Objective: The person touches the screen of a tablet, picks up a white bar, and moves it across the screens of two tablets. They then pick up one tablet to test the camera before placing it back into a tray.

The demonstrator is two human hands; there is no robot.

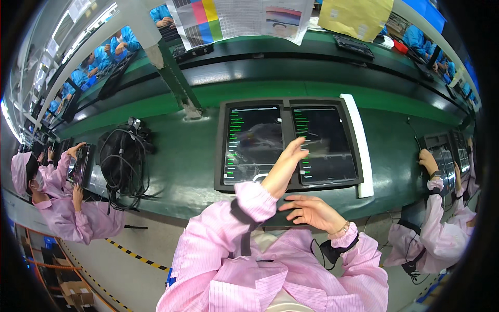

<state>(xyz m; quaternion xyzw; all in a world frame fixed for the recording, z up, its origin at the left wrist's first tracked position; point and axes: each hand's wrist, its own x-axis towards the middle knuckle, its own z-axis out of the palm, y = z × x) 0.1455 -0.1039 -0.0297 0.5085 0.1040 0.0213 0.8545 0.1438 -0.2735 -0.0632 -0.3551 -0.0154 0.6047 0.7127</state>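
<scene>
Two tablets with lit dark screens lie side by side, the left tablet (253,143) and the right tablet (325,143), both showing lists of green lines. They sit in a dark grey foam tray (222,140) on the green bench. My left hand (286,165) reaches across the tray's middle, its fingers stretched over the left edge of the right tablet. Whether the fingertips touch the glass I cannot tell. Low in front of the tray's near edge, my right hand (316,213) hovers with spread, slightly bent fingers, holding nothing.
A white foam strip (358,145) lies along the tray's right side. Black bundled cables (123,161) lie to the left. A green post (174,78) rises behind. Co-workers in pink handle devices on both sides; people in blue sit beyond a conveyor (270,73).
</scene>
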